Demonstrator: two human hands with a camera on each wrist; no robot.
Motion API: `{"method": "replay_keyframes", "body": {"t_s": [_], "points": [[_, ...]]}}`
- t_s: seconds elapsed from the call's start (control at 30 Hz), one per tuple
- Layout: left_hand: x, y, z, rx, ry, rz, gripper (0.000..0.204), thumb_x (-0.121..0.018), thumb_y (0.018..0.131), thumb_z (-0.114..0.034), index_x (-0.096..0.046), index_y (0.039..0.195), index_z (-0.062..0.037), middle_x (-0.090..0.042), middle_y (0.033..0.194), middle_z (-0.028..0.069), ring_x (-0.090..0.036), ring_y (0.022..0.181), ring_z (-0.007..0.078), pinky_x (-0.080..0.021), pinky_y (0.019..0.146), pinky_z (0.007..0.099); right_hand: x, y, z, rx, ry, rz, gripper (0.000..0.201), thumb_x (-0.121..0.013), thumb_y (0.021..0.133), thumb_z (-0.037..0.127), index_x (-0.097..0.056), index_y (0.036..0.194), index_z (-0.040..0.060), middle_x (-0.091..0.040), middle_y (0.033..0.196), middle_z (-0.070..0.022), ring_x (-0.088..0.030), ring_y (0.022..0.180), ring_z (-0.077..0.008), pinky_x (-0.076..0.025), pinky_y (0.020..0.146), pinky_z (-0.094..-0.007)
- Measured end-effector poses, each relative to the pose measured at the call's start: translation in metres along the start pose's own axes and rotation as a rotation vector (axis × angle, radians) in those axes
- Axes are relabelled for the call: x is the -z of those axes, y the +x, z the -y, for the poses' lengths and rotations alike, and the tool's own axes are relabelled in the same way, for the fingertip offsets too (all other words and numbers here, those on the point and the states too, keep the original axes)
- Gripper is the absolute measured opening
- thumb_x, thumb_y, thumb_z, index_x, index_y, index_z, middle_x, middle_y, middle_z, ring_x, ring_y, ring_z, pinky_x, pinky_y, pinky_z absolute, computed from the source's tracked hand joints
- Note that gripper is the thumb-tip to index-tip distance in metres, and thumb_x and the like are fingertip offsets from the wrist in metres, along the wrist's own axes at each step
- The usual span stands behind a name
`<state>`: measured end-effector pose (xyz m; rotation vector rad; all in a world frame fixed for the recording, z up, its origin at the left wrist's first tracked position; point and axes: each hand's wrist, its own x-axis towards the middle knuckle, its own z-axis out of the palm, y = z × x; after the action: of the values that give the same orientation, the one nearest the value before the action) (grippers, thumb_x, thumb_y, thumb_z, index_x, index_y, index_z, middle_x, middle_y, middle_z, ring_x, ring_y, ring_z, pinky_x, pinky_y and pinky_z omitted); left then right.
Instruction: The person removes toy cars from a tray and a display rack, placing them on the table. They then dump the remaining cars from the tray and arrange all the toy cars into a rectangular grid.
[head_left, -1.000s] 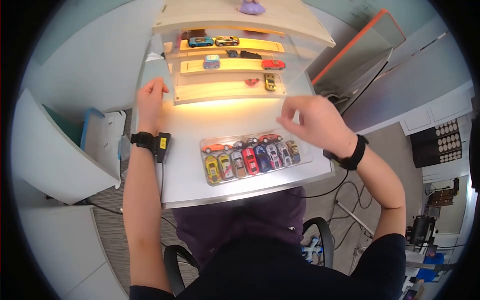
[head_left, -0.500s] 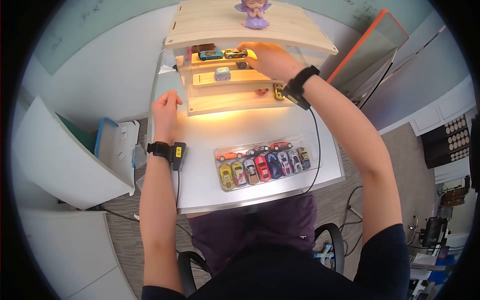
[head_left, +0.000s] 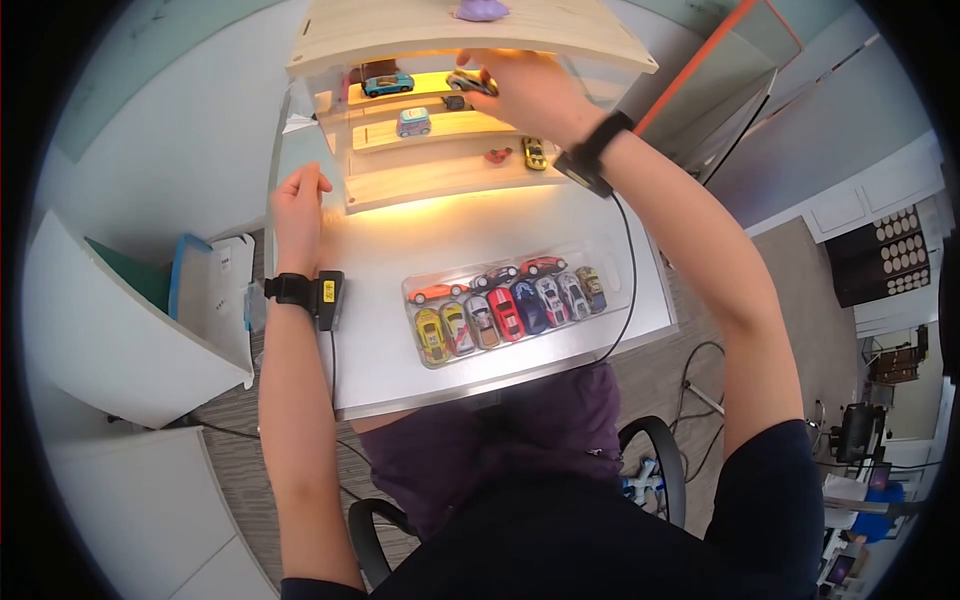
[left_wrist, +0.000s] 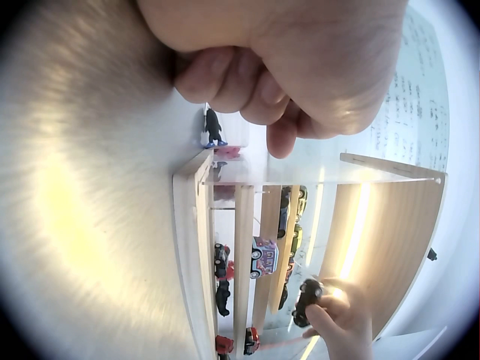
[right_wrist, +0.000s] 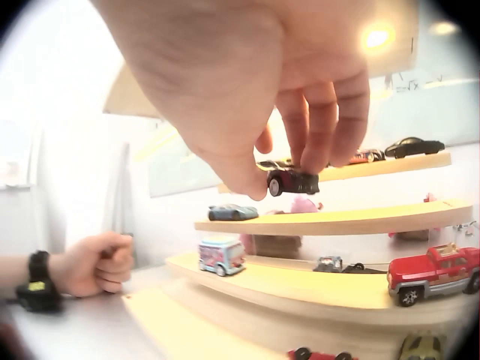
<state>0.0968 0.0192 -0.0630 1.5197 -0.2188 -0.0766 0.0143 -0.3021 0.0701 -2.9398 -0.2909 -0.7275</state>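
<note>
High at the rack, my right hand (head_left: 540, 95) pinches a small gold-and-dark toy car (head_left: 472, 84) between thumb and fingers. The right wrist view shows the car (right_wrist: 294, 181) raised above a wooden shelf (right_wrist: 337, 220), where a blue car (right_wrist: 233, 212) stands to its left. From the left wrist view, the held car (left_wrist: 306, 301) looks dark, with its wheels showing. My left hand (head_left: 298, 210) lies beside the rack's left side, its fingers loosely curled around nothing.
A clear tray (head_left: 620, 292) of several toy cars lies near the table's front edge. Lower shelves carry a pastel van (head_left: 413, 122), a small red car (head_left: 498, 156) and a yellow car (head_left: 535, 154). A purple figurine (head_left: 482, 10) stands on the rack's top board.
My right hand went from above the table up to the rack and took hold of the gold car, which is now lifted and tilted. My left hand has stayed beside the rack.
</note>
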Motion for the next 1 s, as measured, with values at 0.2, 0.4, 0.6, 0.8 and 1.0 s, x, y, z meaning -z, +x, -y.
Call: {"method": "replay_keyframes", "body": {"t_s": [0.2, 0.4, 0.6, 0.8, 1.0], "points": [[0.002, 0.0, 0.002, 0.007, 0.011, -0.009, 0.04, -0.064, 0.11, -0.03, -0.062, 0.075, -0.0101, -0.032, 0.065, -0.0123, -0.026, 0.06, 0.0015, -0.017, 0.057, 0.0284, 0.095, -0.094, 0.031, -0.09, 0.315, 0.286, 0.041, -0.072, 0.096, 0.011, -0.069, 0.136, 0.0137, -0.078, 0.092, -0.011, -0.076, 0.079, -0.0245, -0.061, 0.074, -0.0366], [0.004, 0.004, 0.006, 0.023, -0.017, 0.02, 0.04, -0.065, 0.111, -0.033, -0.064, 0.078, -0.0112, -0.034, 0.064, -0.0123, -0.026, 0.056, 0.0013, -0.017, 0.052, 0.0277, 0.115, -0.17, 0.046, -0.128, 0.283, 0.432, 0.039, -0.074, 0.092, 0.005, -0.067, 0.13, 0.013, -0.075, 0.106, -0.0109, -0.078, 0.09, -0.0274, -0.062, 0.078, -0.0387], [0.008, 0.006, 0.009, 0.024, -0.008, 0.015, 0.038, -0.063, 0.112, -0.033, -0.063, 0.081, -0.0116, -0.034, 0.061, -0.0121, -0.024, 0.052, 0.0017, -0.017, 0.049, 0.0275, 0.115, -0.187, 0.044, -0.163, 0.215, 0.424, 0.03, -0.076, 0.091, 0.003, -0.062, 0.116, 0.0109, -0.072, 0.107, -0.0084, -0.076, 0.098, -0.0289, -0.06, 0.082, -0.0409], [0.006, 0.002, 0.003, 0.024, -0.004, 0.021, 0.037, -0.063, 0.113, -0.033, -0.061, 0.083, -0.0118, -0.034, 0.061, -0.012, -0.023, 0.051, 0.0021, -0.016, 0.049, 0.0279, 0.105, -0.193, 0.035, -0.097, 0.184, 0.341, 0.031, -0.075, 0.089, 0.004, -0.06, 0.115, 0.0135, -0.068, 0.103, -0.008, -0.071, 0.089, -0.0334, -0.057, 0.078, -0.0458], [0.005, 0.002, 0.003, 0.025, -0.01, 0.024, 0.04, -0.064, 0.112, -0.034, -0.061, 0.08, -0.0114, -0.035, 0.062, -0.0109, -0.023, 0.052, 0.0023, -0.016, 0.048, 0.0284, 0.1, -0.195, 0.04, -0.094, 0.192, 0.353, 0.026, -0.076, 0.088, 0.004, -0.062, 0.108, 0.0123, -0.065, 0.102, -0.0064, -0.072, 0.089, -0.0315, -0.058, 0.076, -0.0451]]}}
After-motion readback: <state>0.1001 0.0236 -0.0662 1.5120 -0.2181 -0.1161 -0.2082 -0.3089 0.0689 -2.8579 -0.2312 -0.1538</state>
